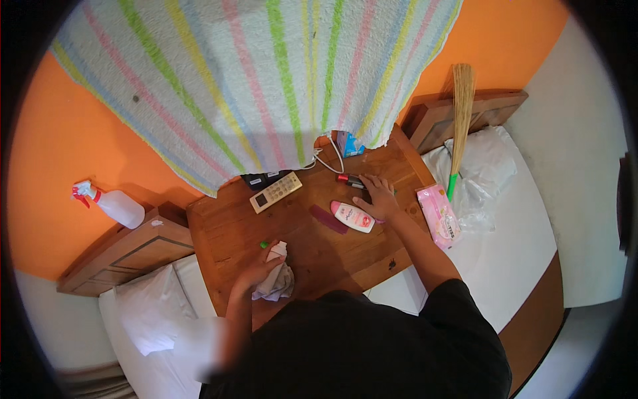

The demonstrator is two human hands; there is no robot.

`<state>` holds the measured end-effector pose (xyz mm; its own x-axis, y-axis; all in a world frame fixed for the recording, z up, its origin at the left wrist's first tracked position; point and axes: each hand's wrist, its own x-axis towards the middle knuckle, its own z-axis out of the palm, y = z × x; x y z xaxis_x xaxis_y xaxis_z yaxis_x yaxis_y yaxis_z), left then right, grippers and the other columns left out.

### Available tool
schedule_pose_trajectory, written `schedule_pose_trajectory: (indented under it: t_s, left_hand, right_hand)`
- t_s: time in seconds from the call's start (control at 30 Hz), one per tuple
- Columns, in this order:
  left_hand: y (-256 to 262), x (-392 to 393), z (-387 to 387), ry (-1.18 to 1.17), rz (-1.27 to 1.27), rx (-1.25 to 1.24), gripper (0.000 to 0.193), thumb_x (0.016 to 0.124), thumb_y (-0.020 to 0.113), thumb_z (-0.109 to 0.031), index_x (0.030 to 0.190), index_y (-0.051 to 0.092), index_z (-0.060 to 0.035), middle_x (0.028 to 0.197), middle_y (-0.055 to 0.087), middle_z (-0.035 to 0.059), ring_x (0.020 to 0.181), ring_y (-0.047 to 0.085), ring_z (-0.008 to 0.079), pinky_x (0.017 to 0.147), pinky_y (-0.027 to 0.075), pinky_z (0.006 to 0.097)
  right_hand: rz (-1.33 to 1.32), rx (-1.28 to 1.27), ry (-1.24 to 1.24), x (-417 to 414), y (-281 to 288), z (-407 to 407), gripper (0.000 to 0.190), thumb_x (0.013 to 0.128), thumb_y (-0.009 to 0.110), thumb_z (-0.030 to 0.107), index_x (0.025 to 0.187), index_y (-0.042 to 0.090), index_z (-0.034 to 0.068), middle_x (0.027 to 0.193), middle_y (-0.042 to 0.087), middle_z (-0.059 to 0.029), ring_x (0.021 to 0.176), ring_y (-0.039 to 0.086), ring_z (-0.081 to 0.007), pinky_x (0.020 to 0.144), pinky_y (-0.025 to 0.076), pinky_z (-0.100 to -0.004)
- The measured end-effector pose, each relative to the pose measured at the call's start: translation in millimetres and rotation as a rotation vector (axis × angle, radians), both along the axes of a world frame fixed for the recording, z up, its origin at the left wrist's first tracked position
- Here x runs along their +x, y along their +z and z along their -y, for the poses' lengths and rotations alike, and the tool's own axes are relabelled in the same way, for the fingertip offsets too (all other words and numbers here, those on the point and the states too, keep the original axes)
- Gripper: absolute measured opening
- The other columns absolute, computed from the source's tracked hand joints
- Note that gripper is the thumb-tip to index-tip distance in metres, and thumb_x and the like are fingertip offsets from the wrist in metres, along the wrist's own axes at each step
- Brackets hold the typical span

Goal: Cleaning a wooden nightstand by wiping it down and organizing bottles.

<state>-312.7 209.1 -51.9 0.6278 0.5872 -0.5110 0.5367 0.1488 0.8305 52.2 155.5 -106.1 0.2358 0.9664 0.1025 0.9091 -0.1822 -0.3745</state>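
Note:
My left hand [261,269] grips a crumpled greyish-white cloth [280,285] at the near left of the wooden table [234,229]. Some white item [277,250] shows at its fingertips; cloth or container, I cannot tell. Just beyond them is a small green object [264,245]. My right hand [380,195] lies over a dark bottle with a red cap [352,180], hiding part of it; its thumb is spread away. Below that thumb, a white bottle with a pink cap [354,217] lies on its side, beside a dark purplish strip [329,219].
A beige remote control [275,192] and black items [259,180] lie below a hanging striped towel [249,90]. A white cable [331,162] and blue packet [350,144] are at the back. Beds flank the table, with a tissue pack [438,214], broom [461,114] and spray bottle [117,207].

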Motion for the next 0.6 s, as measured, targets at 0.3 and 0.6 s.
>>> schedule_pose_trajectory:
  t_s: [0.3,0.6]
  left_hand:
    - [-28.3,9.7,7.0,0.151,-0.058,0.022,0.062,0.081,0.056,-0.042,0.131,0.04,-0.0101,0.114,0.055,0.0152,0.104,0.052,0.0238,0.087,0.039,0.0291]
    - [-21.5,5.2,-0.5,0.061,-0.262,0.237,0.061,0.078,0.053,-0.052,0.124,0.048,-0.013,0.111,0.057,0.0143,0.103,0.053,0.0264,0.085,0.04,0.0319]
  right_hand:
    - [-0.074,-0.134,0.056,-51.9,6.1,21.5,0.072,0.073,0.057,0.053,0.131,0.039,0.014,0.125,0.033,-0.0254,0.116,0.034,-0.0406,0.097,0.028,-0.0459]
    - [-0.08,-0.055,0.263,-128.7,-9.1,10.3,0.068,0.074,0.058,0.049,0.129,0.04,0.013,0.128,0.03,-0.0266,0.112,0.038,-0.0427,0.097,0.027,-0.0499]
